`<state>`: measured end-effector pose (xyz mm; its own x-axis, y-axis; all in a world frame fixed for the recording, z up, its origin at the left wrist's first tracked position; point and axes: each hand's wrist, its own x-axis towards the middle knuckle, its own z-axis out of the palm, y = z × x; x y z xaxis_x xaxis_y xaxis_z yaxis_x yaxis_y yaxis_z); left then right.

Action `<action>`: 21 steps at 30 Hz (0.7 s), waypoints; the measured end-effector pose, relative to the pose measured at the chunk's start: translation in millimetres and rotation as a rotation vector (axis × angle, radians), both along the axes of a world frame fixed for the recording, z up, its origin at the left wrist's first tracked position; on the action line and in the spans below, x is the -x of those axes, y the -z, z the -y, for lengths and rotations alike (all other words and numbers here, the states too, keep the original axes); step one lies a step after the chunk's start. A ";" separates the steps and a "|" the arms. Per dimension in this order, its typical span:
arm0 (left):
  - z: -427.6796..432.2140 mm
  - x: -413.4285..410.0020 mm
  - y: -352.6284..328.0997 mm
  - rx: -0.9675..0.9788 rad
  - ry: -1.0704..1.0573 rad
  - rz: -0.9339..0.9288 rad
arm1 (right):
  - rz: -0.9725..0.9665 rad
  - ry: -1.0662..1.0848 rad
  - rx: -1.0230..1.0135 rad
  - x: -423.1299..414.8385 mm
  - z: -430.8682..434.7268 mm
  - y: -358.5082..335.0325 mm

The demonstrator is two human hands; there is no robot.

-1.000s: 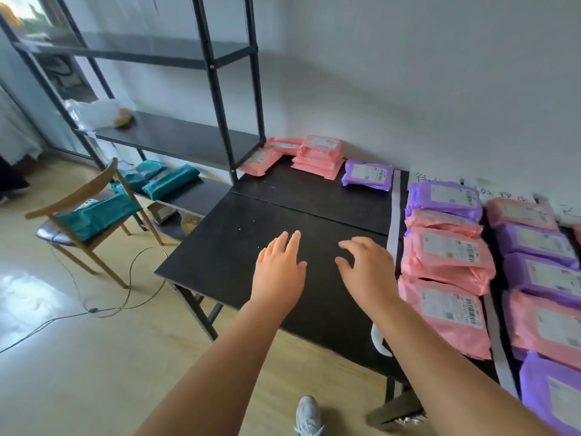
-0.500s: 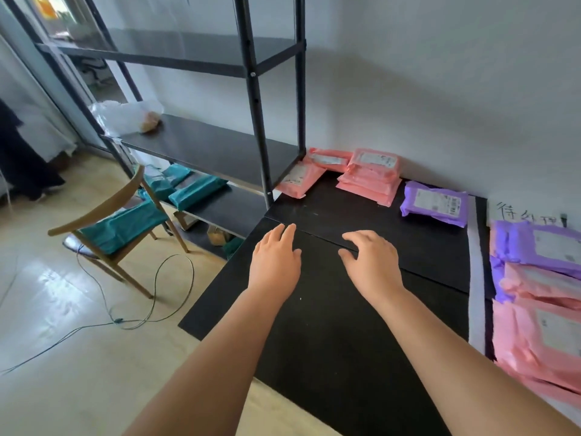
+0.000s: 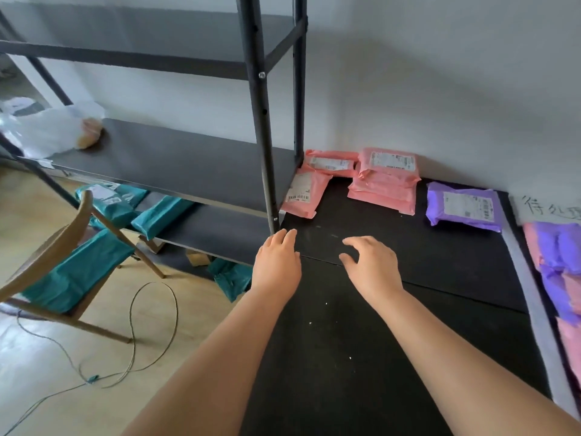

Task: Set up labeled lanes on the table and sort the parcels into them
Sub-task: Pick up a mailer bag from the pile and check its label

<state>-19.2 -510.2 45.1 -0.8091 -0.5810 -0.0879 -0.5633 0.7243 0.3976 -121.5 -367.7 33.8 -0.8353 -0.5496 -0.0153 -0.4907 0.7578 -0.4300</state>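
Both bare arms reach out over the black desk (image 3: 361,357). The left hand (image 3: 276,262) is flat, palm down, with fingers straight and close together, and it holds nothing. It sits over the desk's left edge, fingertips just beside the foot of the rack (image 3: 262,136) post. The right hand (image 3: 371,265) is near it on the right, palm down, fingers spread and loosely bent, also holding nothing. I cannot tell whether either hand touches the desk top.

The loose parcels lie at the back of the desk by the wall, well apart from both hands. One pink parcel (image 3: 303,195) lies label up against the rack post. Behind it is a second pink parcel (image 3: 330,163), and to the right a pink stack (image 3: 385,180) of several. A lone purple parcel (image 3: 465,209) lies right of the stack, apart from it.

Further right, a strip of white tape (image 3: 534,309) runs front to back down the desk. A handwritten label (image 3: 547,209) sits at its far end by the wall. Beyond the tape, at the edge of view, a row of parcels (image 3: 556,256) in purple and pink lies blurred.

The rack stands left of the desk. A plastic bag (image 3: 47,130) sits on its middle shelf, and teal parcels (image 3: 160,215) lie on the lower one. A wooden chair (image 3: 74,223) on the floor carries another teal parcel (image 3: 72,275). A cable (image 3: 133,325) loops on the floor beside it.
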 end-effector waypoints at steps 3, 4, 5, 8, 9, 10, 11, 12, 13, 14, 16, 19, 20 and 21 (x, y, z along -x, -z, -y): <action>29.9 15.2 14.7 0.007 0.045 0.041 | 0.013 0.030 -0.017 5.5 30.3 18.9; 37.2 20.2 19.8 0.004 0.058 0.052 | 0.014 0.035 -0.036 8.2 38.3 26.6; 43.4 25.6 24.6 -0.002 0.067 0.058 | 0.012 0.037 -0.057 11.8 45.4 34.4; 58.1 43.6 37.7 -0.006 0.090 0.060 | -0.013 0.023 -0.086 30.2 67.5 55.2; 62.4 49.3 42.3 0.003 0.100 0.058 | -0.022 0.015 -0.090 38.3 75.5 61.1; 66.7 54.4 47.3 0.007 0.108 0.057 | -0.029 0.008 -0.096 47.3 84.2 66.6; 70.6 58.4 53.3 0.004 0.114 0.060 | -0.036 0.002 -0.102 56.2 92.6 72.0; 74.0 61.5 59.4 0.000 0.117 0.062 | -0.047 -0.005 -0.108 64.6 101.2 76.7; 77.1 63.8 66.7 -0.002 0.120 0.063 | -0.062 -0.014 -0.111 73.1 110.2 81.4; 79.8 66.1 73.5 0.000 0.125 0.062 | -0.078 -0.026 -0.119 81.0 118.8 85.6; 83.5 70.6 86.2 -0.002 0.126 0.057 | -0.109 -0.054 -0.142 95.5 135.2 94.7; 85.9 76.4 97.6 0.003 0.121 0.021 | -0.141 -0.079 -0.146 114.7 158.1 104.3; 87.7 78.8 100.4 0.005 0.123 0.009 | -0.141 -0.088 -0.166 120.3 164.7 107.1; 90.1 81.1 103.2 0.007 0.123 -0.001 | -0.137 -0.098 -0.199 126.0 170.8 110.3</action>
